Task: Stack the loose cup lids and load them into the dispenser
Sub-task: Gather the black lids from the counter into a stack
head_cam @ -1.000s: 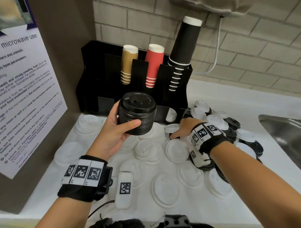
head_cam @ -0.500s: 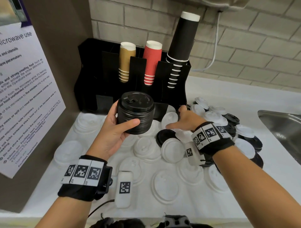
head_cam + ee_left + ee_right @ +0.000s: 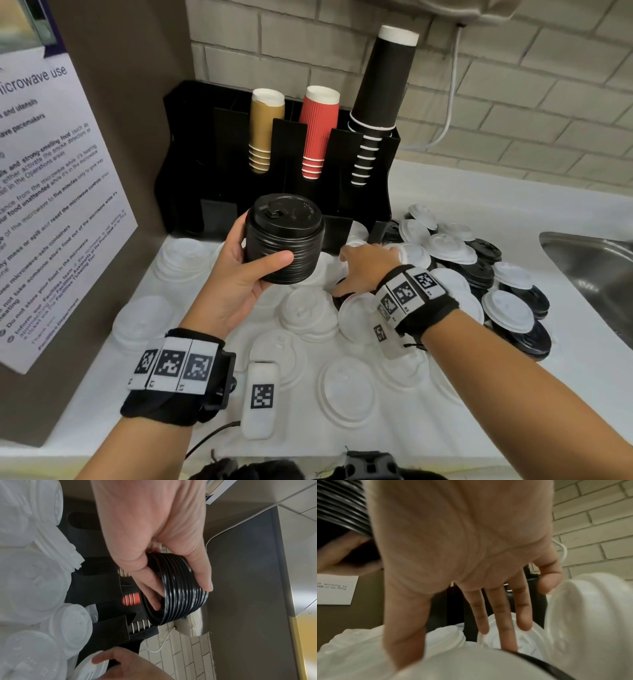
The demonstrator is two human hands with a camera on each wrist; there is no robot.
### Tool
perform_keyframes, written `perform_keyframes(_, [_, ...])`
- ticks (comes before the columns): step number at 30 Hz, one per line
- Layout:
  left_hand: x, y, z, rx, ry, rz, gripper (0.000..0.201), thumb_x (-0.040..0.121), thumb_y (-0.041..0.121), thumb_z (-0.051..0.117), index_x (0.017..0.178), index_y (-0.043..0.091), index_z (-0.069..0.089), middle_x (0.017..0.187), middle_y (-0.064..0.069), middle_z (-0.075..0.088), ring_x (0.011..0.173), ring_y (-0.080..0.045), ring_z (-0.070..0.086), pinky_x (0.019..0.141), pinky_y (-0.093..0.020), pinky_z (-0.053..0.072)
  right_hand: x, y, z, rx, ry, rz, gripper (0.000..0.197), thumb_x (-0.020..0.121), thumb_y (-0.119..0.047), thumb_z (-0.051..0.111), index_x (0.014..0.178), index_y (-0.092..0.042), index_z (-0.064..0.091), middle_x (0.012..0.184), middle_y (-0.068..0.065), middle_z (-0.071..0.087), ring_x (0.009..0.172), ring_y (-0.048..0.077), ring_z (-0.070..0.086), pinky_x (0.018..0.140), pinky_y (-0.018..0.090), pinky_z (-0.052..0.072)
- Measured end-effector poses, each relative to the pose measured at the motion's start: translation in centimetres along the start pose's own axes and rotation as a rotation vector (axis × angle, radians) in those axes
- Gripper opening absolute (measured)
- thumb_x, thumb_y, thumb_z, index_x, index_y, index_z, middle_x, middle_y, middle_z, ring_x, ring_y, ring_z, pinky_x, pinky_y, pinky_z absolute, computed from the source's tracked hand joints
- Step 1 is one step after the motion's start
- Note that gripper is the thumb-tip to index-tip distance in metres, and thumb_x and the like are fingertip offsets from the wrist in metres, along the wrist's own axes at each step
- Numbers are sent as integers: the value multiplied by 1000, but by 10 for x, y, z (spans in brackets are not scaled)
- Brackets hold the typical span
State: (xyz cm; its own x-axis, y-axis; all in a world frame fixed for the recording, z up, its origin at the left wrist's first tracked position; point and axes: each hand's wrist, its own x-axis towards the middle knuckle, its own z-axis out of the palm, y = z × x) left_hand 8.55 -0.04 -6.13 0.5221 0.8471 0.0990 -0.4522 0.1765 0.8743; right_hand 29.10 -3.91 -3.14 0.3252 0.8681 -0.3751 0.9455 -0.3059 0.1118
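Observation:
My left hand (image 3: 260, 265) grips a tall stack of black lids (image 3: 284, 240) from the side, held up in front of the black dispenser (image 3: 205, 154). The left wrist view shows the thumb and fingers wrapped round the stack (image 3: 185, 595). My right hand (image 3: 347, 274) lies flat and low over the loose lids by the dispenser's base. Its straight fingertips (image 3: 508, 646) touch a white lid (image 3: 527, 642). A black lid (image 3: 337, 299) peeks out under its thumb. Loose white lids (image 3: 346, 390) cover the counter.
Tan (image 3: 265, 130), red (image 3: 318, 133) and black (image 3: 380, 102) cup stacks stand in the dispenser. A heap of mixed black and white lids (image 3: 479, 270) lies at the right, and beyond it a steel sink (image 3: 589, 274). A poster (image 3: 51, 205) hangs at the left.
My right hand has slid a little left and forward across the loose lids toward the dispenser's base. The left hand still holds the black stack in the same place.

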Motion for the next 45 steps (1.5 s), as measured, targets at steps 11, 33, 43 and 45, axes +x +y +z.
perform_keyframes(11, [1, 2, 2, -14, -6, 9, 78, 60, 8, 82, 130, 26, 52, 108, 5, 72, 106, -15, 68, 76, -25, 57, -8, 8, 1, -38, -232, -39, 100, 65, -49, 79, 145, -27, 22, 121, 2, 57, 108, 25, 58, 92, 44, 51])
perform_keyframes(33, [2, 4, 13, -91, -58, -25, 99, 43, 29, 98, 130, 35, 51, 120, 5, 68, 115, -17, 64, 79, -27, 56, -34, 28, -19, 1321, 496, -348, 54, 70, -29, 79, 111, -42, 47, 106, -6, 58, 86, 21, 63, 72, 25, 51])
perform_keyframes(43, [2, -3, 22, 21, -169, -65, 74, 63, 10, 80, 126, 38, 56, 120, 4, 67, 114, -18, 65, 78, -25, 55, -72, 0, -12, 1246, 615, -516, 35, 80, -31, 67, 115, -34, 64, 120, -2, 60, 110, 18, 53, 97, 52, 45])
perform_keyframes(45, [3, -4, 24, 34, -196, -75, 70, 63, 10, 81, 122, 42, 60, 119, 4, 69, 112, -17, 66, 77, -25, 55, -74, -2, -13, 1196, 640, -524, 31, 82, -28, 66, 112, -36, 65, 120, -1, 58, 118, 20, 51, 104, 49, 40])
